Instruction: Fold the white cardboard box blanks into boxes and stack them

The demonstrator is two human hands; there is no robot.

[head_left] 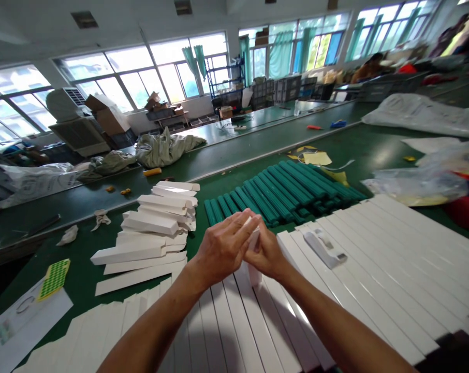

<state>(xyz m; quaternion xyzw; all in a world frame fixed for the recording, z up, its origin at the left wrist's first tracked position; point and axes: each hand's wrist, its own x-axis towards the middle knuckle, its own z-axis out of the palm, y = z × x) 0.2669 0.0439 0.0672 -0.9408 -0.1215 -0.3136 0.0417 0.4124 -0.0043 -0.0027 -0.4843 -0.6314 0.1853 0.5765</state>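
Note:
Both my hands meet at the middle of the view, above a row of long white boxes [234,316]. My left hand [222,246] and my right hand [266,248] are closed around the upper end of a narrow white box [253,275], which stands upright between them. Their fingers cover its top. Right of my right hand, a white plastic device [325,248] lies on more white boxes. Beyond my hands is a pile of green bundles [277,191]. Flat and part-folded white cartons [152,223] are heaped to the left.
A sheet of green round stickers [54,278] lies on paper at the left of the green table [203,176]. Plastic bags [416,181] lie at the right, and a grey-green sack [164,148] lies farther back. Another person [370,67] is at the far right.

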